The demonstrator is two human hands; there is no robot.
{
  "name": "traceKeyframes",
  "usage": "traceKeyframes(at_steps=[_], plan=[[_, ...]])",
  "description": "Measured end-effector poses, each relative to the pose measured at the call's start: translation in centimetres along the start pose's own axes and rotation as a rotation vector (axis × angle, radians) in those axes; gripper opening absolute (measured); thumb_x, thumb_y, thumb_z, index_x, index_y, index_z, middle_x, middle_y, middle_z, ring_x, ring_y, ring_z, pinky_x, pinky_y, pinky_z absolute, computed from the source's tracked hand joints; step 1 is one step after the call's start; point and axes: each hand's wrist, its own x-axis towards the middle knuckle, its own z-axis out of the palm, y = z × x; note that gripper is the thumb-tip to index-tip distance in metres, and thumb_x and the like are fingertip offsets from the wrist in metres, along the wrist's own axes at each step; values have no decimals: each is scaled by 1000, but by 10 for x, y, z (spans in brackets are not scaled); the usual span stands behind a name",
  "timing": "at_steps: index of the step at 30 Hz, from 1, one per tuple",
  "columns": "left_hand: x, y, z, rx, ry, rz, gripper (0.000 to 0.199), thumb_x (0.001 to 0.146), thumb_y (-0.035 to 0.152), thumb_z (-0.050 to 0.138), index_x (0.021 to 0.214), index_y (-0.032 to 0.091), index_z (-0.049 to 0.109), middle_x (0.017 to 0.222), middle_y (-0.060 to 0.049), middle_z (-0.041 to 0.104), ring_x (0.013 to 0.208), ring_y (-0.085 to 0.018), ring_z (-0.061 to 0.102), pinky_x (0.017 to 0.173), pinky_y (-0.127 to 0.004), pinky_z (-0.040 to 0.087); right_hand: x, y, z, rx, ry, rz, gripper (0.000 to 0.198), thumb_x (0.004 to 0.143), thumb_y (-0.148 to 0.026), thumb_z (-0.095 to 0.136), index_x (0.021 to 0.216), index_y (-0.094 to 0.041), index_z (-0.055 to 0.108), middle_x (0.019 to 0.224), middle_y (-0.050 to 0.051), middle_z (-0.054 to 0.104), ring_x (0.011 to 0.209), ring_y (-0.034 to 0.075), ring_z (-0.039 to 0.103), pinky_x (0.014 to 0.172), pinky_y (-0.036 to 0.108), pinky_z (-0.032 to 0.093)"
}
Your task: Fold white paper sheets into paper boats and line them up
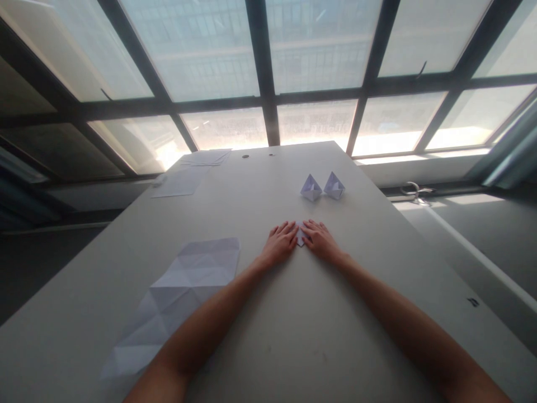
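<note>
A small folded piece of white paper (300, 239) lies on the table between my two hands, mostly covered by them. My left hand (282, 242) rests on its left side, palm down with the fingers stretched forward. From the right, my right hand (319, 239) lies over the paper's other side, its fingers also extended and flat. Just beyond my hands stand two folded paper boats, the left boat (311, 189) and the right boat (334, 186), side by side with pointed peaks.
Creased white paper (184, 285) lies on the white table (260, 196), left of my left forearm and partly behind it. Flat paper sheets (180, 182) lie at the far left. Large windows (222, 126) rise behind the far edge. A metal clamp-like fitting (415, 191) is beyond the right edge.
</note>
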Motion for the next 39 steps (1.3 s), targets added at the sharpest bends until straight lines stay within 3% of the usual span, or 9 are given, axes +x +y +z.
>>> traceKeyframes(at_steps=[7, 13, 21, 26, 33, 37, 39], plan=[[-1, 0, 0, 18, -2, 16, 56, 99, 50, 40, 149, 28, 40, 156, -6, 39, 146, -27, 30, 118, -45, 23, 1, 3, 4, -2, 55, 18, 52, 95, -31, 50, 143, -12, 48, 149, 16, 47, 143, 27, 34, 118, 45, 23], [0, -1, 3, 9, 33, -30, 68, 97, 56, 40, 152, 16, 34, 156, -13, 38, 146, -28, 30, 117, -43, 25, 1, 2, 2, -24, 66, 18, 52, 95, -34, 50, 140, -8, 50, 147, 20, 48, 142, 29, 35, 118, 44, 25], [1, -3, 2, -53, 94, 25, 51, 95, 47, 52, 142, 27, 49, 146, -8, 51, 138, -26, 42, 115, -43, 30, 0, 1, 2, 28, 113, -14, 48, 95, -30, 52, 138, -10, 52, 142, 17, 54, 137, 29, 41, 116, 45, 27], [1, -3, 2, -119, 138, 56, 46, 92, 41, 60, 136, 27, 56, 139, -9, 57, 131, -27, 49, 114, -45, 33, 0, 3, 3, 96, 177, -60, 43, 90, -25, 57, 132, -15, 58, 133, 14, 60, 127, 29, 50, 111, 46, 35], [4, -4, 4, -431, 264, 131, 59, 84, 31, 71, 140, 28, 53, 138, -10, 53, 121, -26, 56, 104, -39, 46, 1, 4, 0, 435, 323, -110, 51, 82, -18, 63, 133, -23, 57, 127, 10, 59, 117, 25, 57, 101, 39, 46], [5, -4, 3, -628, 293, 144, 51, 83, 27, 71, 133, 25, 60, 134, -11, 55, 109, -24, 61, 87, -34, 55, 6, 6, 2, 706, 382, 26, 51, 77, -24, 67, 128, -19, 60, 120, 11, 62, 88, 21, 64, 78, 36, 55], [5, -4, 0, -739, 305, 125, 48, 82, 29, 72, 130, 22, 63, 130, -13, 57, 98, -21, 64, 78, -30, 56, 7, 7, 2, 847, 338, 108, 55, 76, -29, 70, 128, -16, 60, 104, 9, 68, 74, 18, 63, 66, 32, 53]])
